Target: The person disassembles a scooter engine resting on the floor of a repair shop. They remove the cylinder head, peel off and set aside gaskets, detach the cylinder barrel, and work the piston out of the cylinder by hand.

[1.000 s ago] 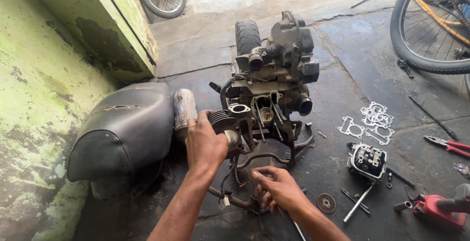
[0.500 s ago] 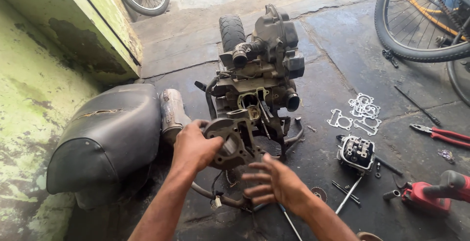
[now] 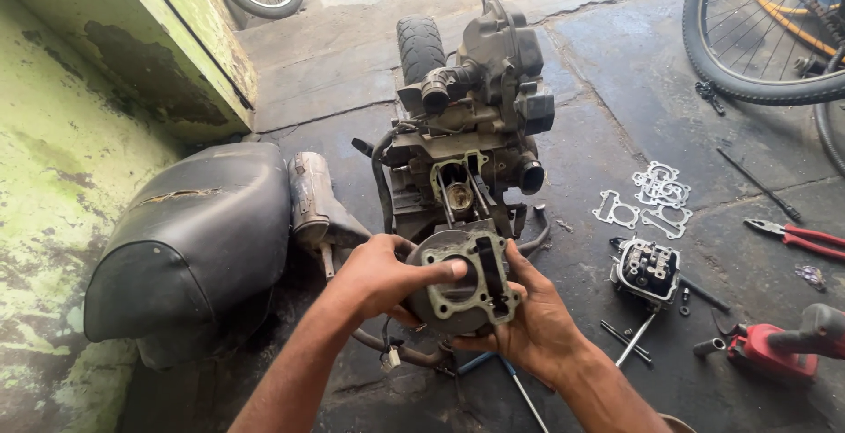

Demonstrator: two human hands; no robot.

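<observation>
A round grey engine cylinder block [image 3: 461, 285] with a wide bore is held up in front of a stripped scooter engine [image 3: 465, 134]. My left hand [image 3: 380, 276] grips its left side, with the thumb lying across the bore. My right hand [image 3: 530, 319] cups the block from below and on the right. Behind the block, the engine's crankcase opening with its piston rod [image 3: 459, 194] shows between long studs.
A black scooter seat [image 3: 189, 248] and a muffler [image 3: 319, 202] lie to the left. On the right floor are a cylinder head [image 3: 650, 267], gaskets [image 3: 647, 195], red-handled pliers [image 3: 797, 236], a red power tool [image 3: 779, 345], bolts and a bicycle wheel [image 3: 757, 37]. A green wall [image 3: 53, 178] runs along the left.
Both hands have lifted the cylinder block off the engine and toward the camera. The right hand, free before, now supports the block from below.
</observation>
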